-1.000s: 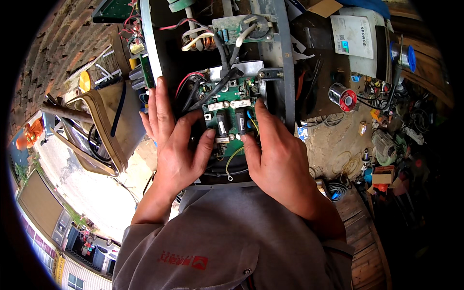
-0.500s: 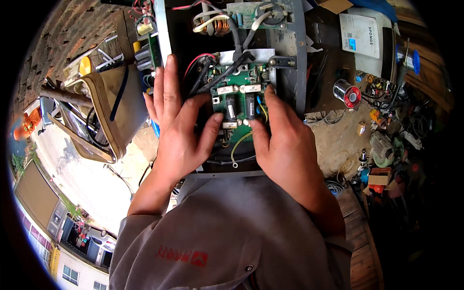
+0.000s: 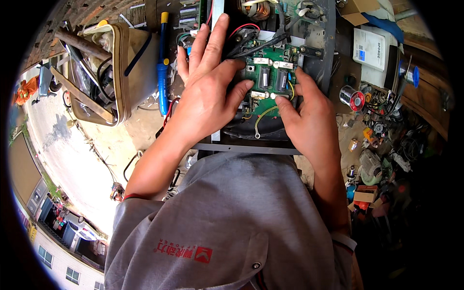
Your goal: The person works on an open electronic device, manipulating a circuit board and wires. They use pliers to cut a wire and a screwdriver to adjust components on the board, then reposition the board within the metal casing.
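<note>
Both hands press on a green circuit board seated in a dark metal chassis. The left hand lies flat with fingers spread, thumb on the board's edge; the right hand pinches its near edge, likely steadying it. Left of the left hand stand a blue-handled tool and a tool bag; beyond the right hand, a solder spool lies on the cluttered surface.

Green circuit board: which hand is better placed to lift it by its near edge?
Probably the right. The right hand pinches the green circuit board at its near right edge with thumb and fingertips. The left hand lies flat over the board's left side, fingers spread across the black wires.
</note>
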